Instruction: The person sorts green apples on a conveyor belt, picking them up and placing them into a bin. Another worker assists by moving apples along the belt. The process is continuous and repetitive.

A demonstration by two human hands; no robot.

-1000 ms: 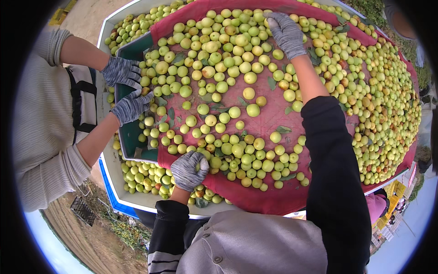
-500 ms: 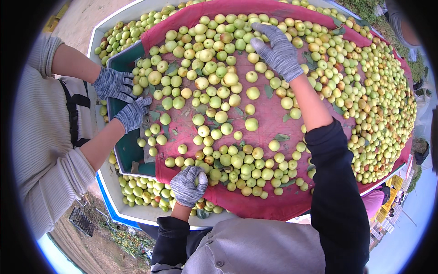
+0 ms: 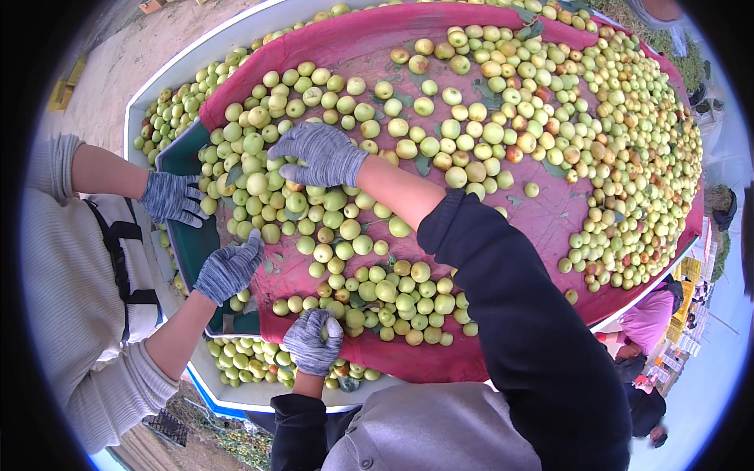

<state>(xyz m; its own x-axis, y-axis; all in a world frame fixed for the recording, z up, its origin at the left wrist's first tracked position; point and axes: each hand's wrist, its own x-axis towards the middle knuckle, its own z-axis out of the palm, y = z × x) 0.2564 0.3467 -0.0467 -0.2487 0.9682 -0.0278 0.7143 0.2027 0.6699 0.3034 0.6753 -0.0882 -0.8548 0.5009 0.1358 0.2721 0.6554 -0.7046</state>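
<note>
Many round green-yellow jujubes (image 3: pixel 385 290), some with brown patches, lie on a red cloth (image 3: pixel 298 259). My right hand (image 3: pixel 318 153), in a grey knitted glove, reaches across to the left over the cloth. Its fingers are stretched out against a heap of jujubes. Close to the near edge of the cloth, my left hand (image 3: pixel 312 343), gloved alike, is closed with a bit of a green jujube showing between thumb and fingers. A dark green tray (image 3: pixel 182 228) borders the cloth at the left.
Someone opposite the tray at the left works with two gloved hands, one hand (image 3: pixel 171 198) by its far part, the other hand (image 3: pixel 228 271) nearer. A white bin wall (image 3: pixel 149 94) surrounds everything, with more jujubes along it. People and yellow crates (image 3: pixel 682 310) are at the far right.
My right hand has swept left, and jujubes have gathered toward the tray. Bare cloth shows behind it. My left hand stays closed near the edge. The view has shifted somewhat.
</note>
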